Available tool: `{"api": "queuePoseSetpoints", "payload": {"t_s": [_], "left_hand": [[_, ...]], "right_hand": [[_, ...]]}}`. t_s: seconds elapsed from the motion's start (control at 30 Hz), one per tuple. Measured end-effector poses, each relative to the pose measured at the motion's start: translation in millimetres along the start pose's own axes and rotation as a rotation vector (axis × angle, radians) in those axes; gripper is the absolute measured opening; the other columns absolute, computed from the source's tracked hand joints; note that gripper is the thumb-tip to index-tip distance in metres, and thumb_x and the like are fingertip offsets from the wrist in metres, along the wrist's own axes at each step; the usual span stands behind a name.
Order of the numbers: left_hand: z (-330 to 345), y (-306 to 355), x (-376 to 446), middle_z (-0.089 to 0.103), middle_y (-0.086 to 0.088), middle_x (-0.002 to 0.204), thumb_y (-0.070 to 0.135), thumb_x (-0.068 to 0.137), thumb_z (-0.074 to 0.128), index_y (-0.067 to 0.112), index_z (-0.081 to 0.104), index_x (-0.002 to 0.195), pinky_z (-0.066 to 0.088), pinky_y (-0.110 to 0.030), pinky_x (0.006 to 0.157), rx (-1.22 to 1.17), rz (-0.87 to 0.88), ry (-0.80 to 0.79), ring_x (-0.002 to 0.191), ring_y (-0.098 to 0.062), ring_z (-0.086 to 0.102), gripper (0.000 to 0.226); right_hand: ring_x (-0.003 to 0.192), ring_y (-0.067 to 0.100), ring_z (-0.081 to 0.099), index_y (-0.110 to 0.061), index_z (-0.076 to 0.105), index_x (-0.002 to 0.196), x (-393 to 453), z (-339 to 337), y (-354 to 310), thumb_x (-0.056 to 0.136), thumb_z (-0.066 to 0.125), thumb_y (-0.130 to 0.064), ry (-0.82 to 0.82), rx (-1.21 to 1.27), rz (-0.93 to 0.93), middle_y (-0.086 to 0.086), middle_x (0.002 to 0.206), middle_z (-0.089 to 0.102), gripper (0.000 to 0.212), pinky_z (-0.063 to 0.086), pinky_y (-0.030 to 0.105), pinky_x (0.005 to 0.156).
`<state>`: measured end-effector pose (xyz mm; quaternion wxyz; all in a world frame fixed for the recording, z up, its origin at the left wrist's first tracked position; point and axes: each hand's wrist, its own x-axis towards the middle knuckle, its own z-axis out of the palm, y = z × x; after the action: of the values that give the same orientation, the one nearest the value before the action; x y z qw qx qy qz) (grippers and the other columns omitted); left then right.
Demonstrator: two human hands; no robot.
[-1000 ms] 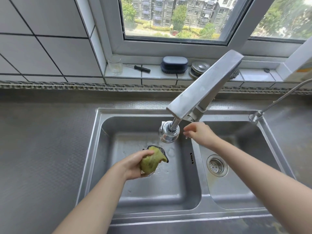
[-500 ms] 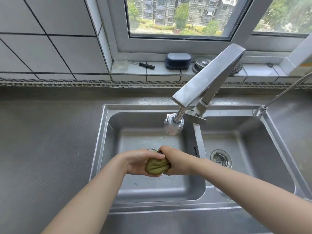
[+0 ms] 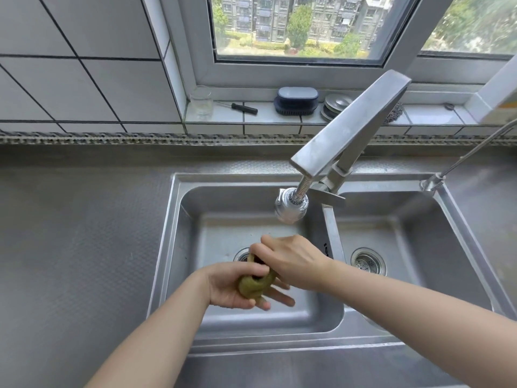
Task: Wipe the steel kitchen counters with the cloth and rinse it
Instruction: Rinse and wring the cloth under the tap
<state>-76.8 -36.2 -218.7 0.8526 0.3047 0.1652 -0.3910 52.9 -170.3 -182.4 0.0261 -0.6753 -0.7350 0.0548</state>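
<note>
— Cloth (image 3: 253,285): where?
— Lower centre of frame, balled up green, over left basin of sink (image 3: 179,247). I see left hand (image 3: 232,289) cupping it from below, fingers stretched out rightward.
— Right hand (image 3: 291,261)?
— On top, fingers curled, pinching cloth's upper end. Faucet head (image 3: 291,205) hangs above, centre frame. Steel counter (image 3: 84,233) fills left side.

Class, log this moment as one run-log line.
stage: wringing | left hand: cradles green cloth | right hand: grips cloth top | place: over left sink basin
</note>
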Motion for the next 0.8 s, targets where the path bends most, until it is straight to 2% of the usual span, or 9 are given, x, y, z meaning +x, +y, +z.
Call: {"api": "queuePoseSetpoints", "payload": {"t_s": [0.13,0.23,0.3,0.37,0.47,0.53,0.63,0.7,0.8], "left_hand": [[6.6,19.1,3.6,0.063,0.000,0.072,0.019,0.085,0.062,0.019,0.062,0.080,0.032,-0.011,0.037,0.223,-0.138,0.204,0.050,-0.005,0.048,0.005],[15.1,30.2,15.8,0.038,0.005,0.051,0.022,0.078,0.066,0.025,0.043,0.057,0.019,-0.018,0.039,0.572,-0.192,0.439,0.041,-0.010,0.026,0.032],[21.3,34.4,23.2,0.043,0.000,0.051,0.026,0.076,0.066,0.021,0.045,0.058,0.028,-0.019,0.039,0.937,-0.188,0.651,0.039,-0.015,0.035,0.028],[23.0,35.6,27.8,0.056,-0.011,0.062,0.025,0.079,0.060,0.014,0.053,0.064,0.037,-0.026,0.045,1.319,-0.160,0.804,0.050,-0.026,0.051,0.021],[19.1,33.0,28.0,0.061,-0.011,0.078,0.030,0.082,0.050,0.016,0.050,0.067,0.038,-0.029,0.056,1.616,-0.093,0.991,0.067,-0.032,0.050,0.019],[14.8,32.3,26.9,0.065,-0.010,0.083,0.024,0.077,0.051,0.018,0.045,0.066,0.037,-0.030,0.056,1.790,-0.029,1.030,0.064,-0.032,0.048,0.014],[5.1,31.8,22.1,0.067,-0.010,0.084,0.022,0.075,0.054,0.020,0.050,0.074,0.033,-0.031,0.055,2.015,0.097,1.010,0.068,-0.035,0.059,0.005],[1.6,32.0,17.1,0.069,-0.009,0.076,0.025,0.074,0.061,0.017,0.060,0.079,0.032,-0.028,0.052,2.167,0.224,1.007,0.067,-0.033,0.065,0.009],[2.4,31.8,10.4,0.052,-0.001,0.038,0.024,0.042,0.085,0.017,0.058,0.050,0.024,-0.016,0.038,2.331,0.422,1.043,0.030,-0.024,0.049,0.029]], "right_hand": [[0.037,0.025,0.051,-0.013,0.065,0.084,6.1,-2.2,10.5,0.068,0.071,-0.010,-0.077,-0.184,-0.064,0.002,0.061,0.055,0.017,0.023,0.022,0.035],[0.062,0.033,0.066,-0.009,0.058,0.097,13.8,0.6,17.9,0.085,0.057,-0.010,-0.235,-0.192,0.015,0.009,0.078,0.067,0.012,0.023,0.028,0.044],[0.077,0.035,0.068,-0.009,0.060,0.097,17.5,3.3,18.0,0.089,0.051,-0.010,-0.307,-0.169,0.118,0.011,0.090,0.070,0.012,0.031,0.030,0.050],[0.081,0.035,0.066,-0.011,0.063,0.087,19.7,8.2,14.6,0.085,0.052,-0.011,-0.349,-0.028,0.257,0.012,0.092,0.070,0.010,0.040,0.032,0.057],[0.071,0.033,0.053,-0.011,0.044,0.061,23.2,12.4,10.9,0.079,0.053,-0.010,-0.452,0.239,0.437,0.009,0.074,0.063,0.020,0.039,0.026,0.054],[0.055,0.025,0.048,-0.012,0.042,0.052,23.7,10.2,8.1,0.074,0.055,-0.010,-0.459,0.450,0.567,0.002,0.054,0.052,0.025,0.032,0.022,0.043],[0.030,0.016,0.039,-0.011,0.050,0.053,20.6,4.8,2.0,0.070,0.060,-0.014,-0.449,0.812,0.749,0.002,0.047,0.054,0.020,0.030,0.016,0.035],[0.030,0.015,0.034,-0.013,0.050,0.057,17.0,1.8,-2.7,0.070,0.060,-0.015,-0.483,1.003,0.822,0.001,0.047,0.052,0.017,0.027,0.015,0.037],[0.033,0.012,0.028,-0.017,0.041,0.057,13.8,0.8,-8.4,0.073,0.058,-0.010,-0.505,1.204,0.874,-0.002,0.042,0.042,0.025,0.021,0.014,0.040]]}}
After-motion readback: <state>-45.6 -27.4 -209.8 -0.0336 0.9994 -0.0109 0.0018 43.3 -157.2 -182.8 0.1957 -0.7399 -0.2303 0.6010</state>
